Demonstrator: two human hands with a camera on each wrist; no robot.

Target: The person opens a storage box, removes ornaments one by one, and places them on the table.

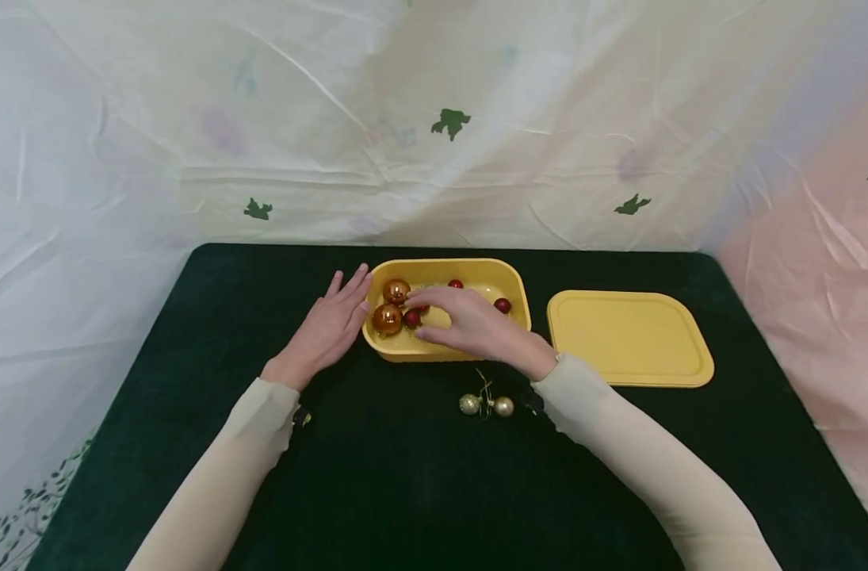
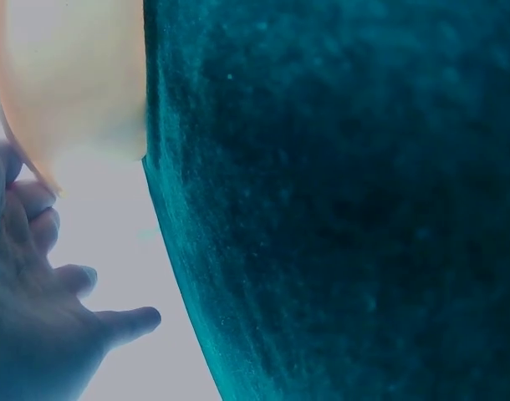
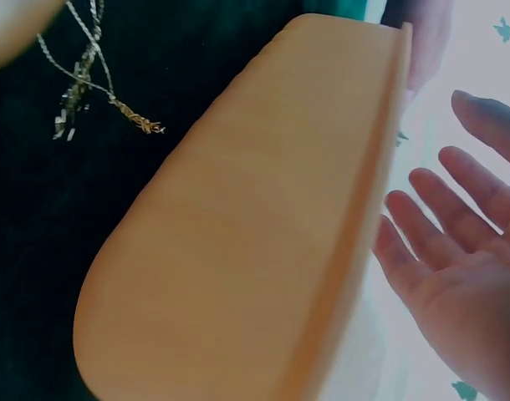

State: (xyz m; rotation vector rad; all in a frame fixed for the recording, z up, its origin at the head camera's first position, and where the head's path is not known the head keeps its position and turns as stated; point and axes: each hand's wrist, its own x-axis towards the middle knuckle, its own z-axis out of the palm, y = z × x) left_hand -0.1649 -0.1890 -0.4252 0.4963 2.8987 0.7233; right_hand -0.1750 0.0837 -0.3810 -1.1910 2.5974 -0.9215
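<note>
Baubles, glossy, red: likely light, slippery, brittle; pinch gently at sides. Right hand loosely spread, empty; left hand outstretched, gripping nothing.

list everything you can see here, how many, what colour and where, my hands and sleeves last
rounded rectangular open box: 1, yellow, towards the table's far edge
rounded rectangular flat lid: 1, yellow, on the table right of the box
large shiny balls: 2, amber, left end inside the box
small round balls: at least 3, dark red, inside the box, some possibly hidden
small round balls with strings: 2, pale gold, on the table nearer you than the box
cloth-covered table: 1, dark green, under everything
patterned fabric backdrop: whitish, pinkish at right, around the table
left grip: 1, bare, at the box's left end
right grip: 1, bare, over the box
long fabric sleeves: 2, cream, one per arm
</note>
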